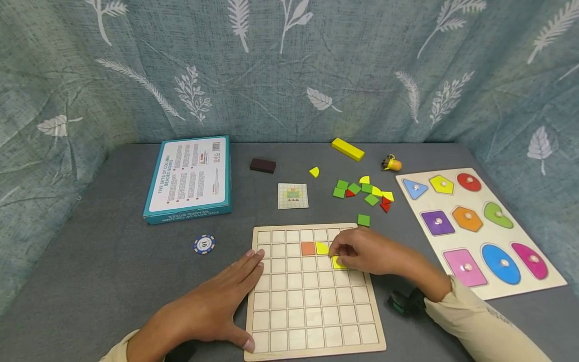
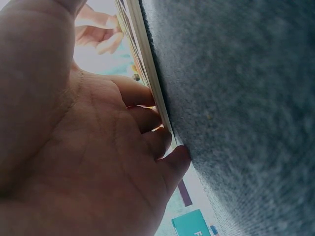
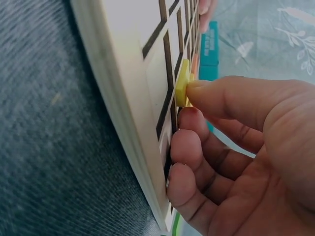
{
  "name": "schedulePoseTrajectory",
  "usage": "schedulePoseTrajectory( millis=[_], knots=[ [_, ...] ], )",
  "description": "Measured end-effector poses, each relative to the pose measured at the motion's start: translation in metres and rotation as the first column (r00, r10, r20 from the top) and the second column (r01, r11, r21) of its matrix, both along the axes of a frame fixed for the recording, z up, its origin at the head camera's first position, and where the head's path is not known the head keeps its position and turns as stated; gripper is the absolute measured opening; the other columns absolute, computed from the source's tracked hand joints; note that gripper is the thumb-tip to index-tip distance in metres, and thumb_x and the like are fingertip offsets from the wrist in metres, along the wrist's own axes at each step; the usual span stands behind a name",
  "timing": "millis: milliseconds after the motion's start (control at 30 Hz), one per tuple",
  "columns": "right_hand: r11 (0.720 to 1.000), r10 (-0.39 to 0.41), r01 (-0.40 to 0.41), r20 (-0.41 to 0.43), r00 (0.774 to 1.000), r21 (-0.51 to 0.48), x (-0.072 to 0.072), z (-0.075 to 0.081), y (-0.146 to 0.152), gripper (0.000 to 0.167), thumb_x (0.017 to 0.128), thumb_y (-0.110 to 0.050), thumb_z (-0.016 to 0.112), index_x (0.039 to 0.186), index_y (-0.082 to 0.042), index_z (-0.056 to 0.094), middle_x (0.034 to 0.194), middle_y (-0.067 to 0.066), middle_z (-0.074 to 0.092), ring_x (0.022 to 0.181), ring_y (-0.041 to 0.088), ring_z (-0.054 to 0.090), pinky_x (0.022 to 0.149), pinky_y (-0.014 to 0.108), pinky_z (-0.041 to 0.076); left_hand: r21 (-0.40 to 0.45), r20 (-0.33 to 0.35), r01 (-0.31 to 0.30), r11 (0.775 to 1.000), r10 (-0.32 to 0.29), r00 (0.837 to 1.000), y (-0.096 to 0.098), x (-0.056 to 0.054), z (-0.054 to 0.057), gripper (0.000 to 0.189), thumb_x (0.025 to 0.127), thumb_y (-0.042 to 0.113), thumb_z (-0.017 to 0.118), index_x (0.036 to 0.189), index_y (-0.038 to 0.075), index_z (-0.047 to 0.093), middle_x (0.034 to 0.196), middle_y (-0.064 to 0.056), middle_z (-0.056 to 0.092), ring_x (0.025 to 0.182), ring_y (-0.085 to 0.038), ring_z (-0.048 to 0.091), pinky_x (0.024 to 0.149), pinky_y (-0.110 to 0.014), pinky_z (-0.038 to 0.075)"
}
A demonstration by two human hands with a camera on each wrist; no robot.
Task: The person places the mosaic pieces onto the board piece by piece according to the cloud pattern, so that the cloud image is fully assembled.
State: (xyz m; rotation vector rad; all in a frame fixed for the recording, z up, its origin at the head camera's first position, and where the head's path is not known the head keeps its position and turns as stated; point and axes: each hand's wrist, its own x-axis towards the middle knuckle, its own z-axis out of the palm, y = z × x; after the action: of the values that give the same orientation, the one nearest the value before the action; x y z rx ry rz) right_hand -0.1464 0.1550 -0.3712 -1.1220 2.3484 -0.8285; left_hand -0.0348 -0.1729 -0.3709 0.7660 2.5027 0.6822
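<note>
A wooden grid board (image 1: 289,317) lies flat on the grey table. An orange square tile (image 1: 308,249) and a yellow tile (image 1: 322,248) with a rounded edge sit side by side in its second row. My right hand (image 1: 368,251) is over the board's upper right, pinching another yellow tile (image 3: 182,86) against the grid; thumb and curled fingers hide part of its shape. Along the board's left edge rests my left hand (image 1: 217,296), fingers extended and thumb near the lower corner. In the left wrist view, its fingertips (image 2: 160,140) touch the board's side.
Behind the board lie a small pattern card (image 1: 293,196), loose green tiles (image 1: 372,199) among red and yellow ones, a dark block (image 1: 263,166) and a yellow bar (image 1: 348,149). A box (image 1: 190,176) and poker chip (image 1: 204,244) are left; a knobbed shape puzzle (image 1: 457,241) is right.
</note>
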Motion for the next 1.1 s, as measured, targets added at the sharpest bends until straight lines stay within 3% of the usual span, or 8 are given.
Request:
schedulePoseTrajectory(
  millis=[200,400,700,1100],
  knots=[
    [1.0,-0.017,0.017,-0.012,1.0,-0.021,-0.006,0.005,0.003,0.012,0.089,-0.002,0.068,0.099,-0.008,0.07,0.082,-0.008,0.058,0.069,0.008,0.049,0.061,0.024,0.046,0.003,-0.008,0.006,1.0,-0.006,1.0,0.0,0.0,0.0,0.129,0.062,0.073,0.074,0.154,0.0,0.021,0.163,-0.006,0.003,0.147,-0.026,0.001,0.112,-0.054,0.018],
    [0.994,-0.098,0.096,-0.043,0.994,-0.043,-0.026,0.013,0.014,0.013,0.091,-0.002,0.065,0.103,-0.003,0.07,0.084,-0.005,0.06,0.068,0.013,0.05,0.059,0.026,0.044,0.001,-0.014,0.012,1.0,-0.012,1.0,-0.001,0.0,0.0,0.128,0.063,0.074,0.072,0.154,0.0,0.021,0.163,-0.006,0.003,0.147,-0.027,0.002,0.112,-0.055,0.02],
    [0.983,-0.183,0.182,-0.067,0.981,-0.025,-0.049,0.01,0.035,0.015,0.094,-0.006,0.063,0.107,-0.001,0.068,0.091,0.0,0.063,0.074,0.015,0.053,0.064,0.031,0.047,-0.012,0.013,0.002,1.0,-0.001,1.0,-0.002,0.0,0.001,0.129,0.061,0.073,0.074,0.154,0.002,0.02,0.163,-0.003,0.001,0.147,-0.024,-0.001,0.112,-0.052,0.02],
    [0.944,-0.324,0.33,-0.157,0.933,0.014,-0.066,0.01,0.057,0.019,0.095,-0.007,0.062,0.11,0.002,0.069,0.095,0.006,0.067,0.081,0.02,0.059,0.07,0.038,0.047,-0.006,0.016,-0.005,1.0,0.005,1.0,-0.001,0.001,0.002,0.129,0.061,0.074,0.074,0.155,0.002,0.02,0.163,-0.004,0.001,0.147,-0.023,-0.001,0.112,-0.052,0.02]
  ],
)
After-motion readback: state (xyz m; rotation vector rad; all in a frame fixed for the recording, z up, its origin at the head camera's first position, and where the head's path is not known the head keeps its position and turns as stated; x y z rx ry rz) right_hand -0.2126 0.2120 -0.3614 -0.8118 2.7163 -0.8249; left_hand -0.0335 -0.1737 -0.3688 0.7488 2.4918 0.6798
